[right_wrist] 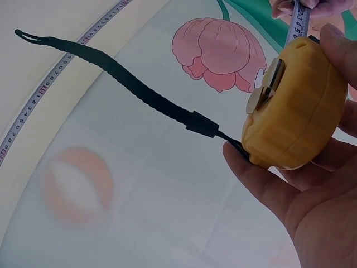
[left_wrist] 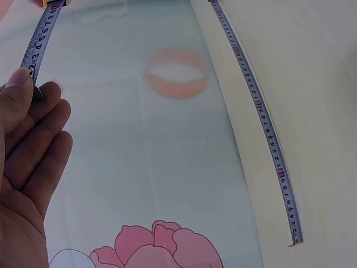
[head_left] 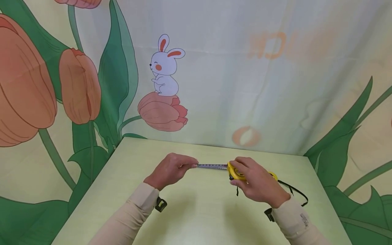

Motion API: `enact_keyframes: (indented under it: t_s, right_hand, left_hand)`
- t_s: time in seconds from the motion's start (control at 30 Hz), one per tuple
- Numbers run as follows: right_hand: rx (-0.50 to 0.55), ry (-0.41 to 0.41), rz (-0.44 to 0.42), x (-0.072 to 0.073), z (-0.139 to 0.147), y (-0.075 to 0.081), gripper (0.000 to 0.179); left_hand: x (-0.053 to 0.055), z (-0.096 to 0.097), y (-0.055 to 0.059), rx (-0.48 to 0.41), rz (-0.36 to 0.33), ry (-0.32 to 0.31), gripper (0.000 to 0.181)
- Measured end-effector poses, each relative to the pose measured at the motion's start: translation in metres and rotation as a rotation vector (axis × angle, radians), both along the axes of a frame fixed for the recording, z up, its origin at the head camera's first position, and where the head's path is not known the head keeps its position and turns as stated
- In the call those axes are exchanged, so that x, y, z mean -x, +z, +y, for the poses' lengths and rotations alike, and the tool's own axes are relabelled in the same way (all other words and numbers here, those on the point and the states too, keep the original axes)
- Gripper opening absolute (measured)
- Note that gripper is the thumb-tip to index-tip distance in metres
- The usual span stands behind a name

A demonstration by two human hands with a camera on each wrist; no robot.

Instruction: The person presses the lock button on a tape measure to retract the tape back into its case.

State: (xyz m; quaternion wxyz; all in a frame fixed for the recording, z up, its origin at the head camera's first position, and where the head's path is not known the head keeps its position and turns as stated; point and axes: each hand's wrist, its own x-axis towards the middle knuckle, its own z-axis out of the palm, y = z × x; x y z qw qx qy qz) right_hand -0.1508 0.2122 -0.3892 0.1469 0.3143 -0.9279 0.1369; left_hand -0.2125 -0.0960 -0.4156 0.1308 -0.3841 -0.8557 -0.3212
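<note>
In the lower half of the head view, the pale table is being used beneath both hands, perhaps as support for a long marked strip. At middle right, a yellow tape measure is being gripped by the right hand; at centre, its short blade is being pinched by the left hand, probably for straightness. Wide room is being left toward the side edges, less toward the far edge

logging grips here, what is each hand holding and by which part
Right hand: a yellow tape measure, by its case. Left hand: that tape measure's blade, pinched near its free end.
</note>
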Motion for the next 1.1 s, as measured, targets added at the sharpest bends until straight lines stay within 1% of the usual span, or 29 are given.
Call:
enact_keyframes:
  t_s: [0.33,0.5,0.63,0.8,1.03,1.1]
  right_hand:
    - [-0.011,-0.015,-0.009,-0.004,-0.004,0.002,0.051]
    - [-0.011,-0.005,-0.008,-0.005,-0.007,0.004,0.052]
    - [-0.015,-0.003,-0.004,-0.005,-0.009,0.005,0.052]
    - [-0.014,-0.009,-0.002,-0.007,-0.009,0.003,0.052]
    - [-0.017,-0.013,-0.025,-0.008,-0.012,0.004,0.052]
    - [-0.021,-0.014,-0.034,-0.009,-0.013,0.004,0.052]
  left_hand:
    - [-0.002,-0.001,-0.001,0.001,0.0,-0.009,0.02]
    - [-0.003,0.0,0.0,-0.028,0.021,-0.03,0.02]
    - [-0.003,0.0,0.001,-0.051,0.022,-0.041,0.019]
    - [-0.005,-0.001,0.0,-0.039,0.008,-0.037,0.018]
    - [-0.006,-0.002,0.0,-0.05,0.029,-0.041,0.018]
    - [-0.006,-0.002,0.0,-0.047,0.023,-0.044,0.018]
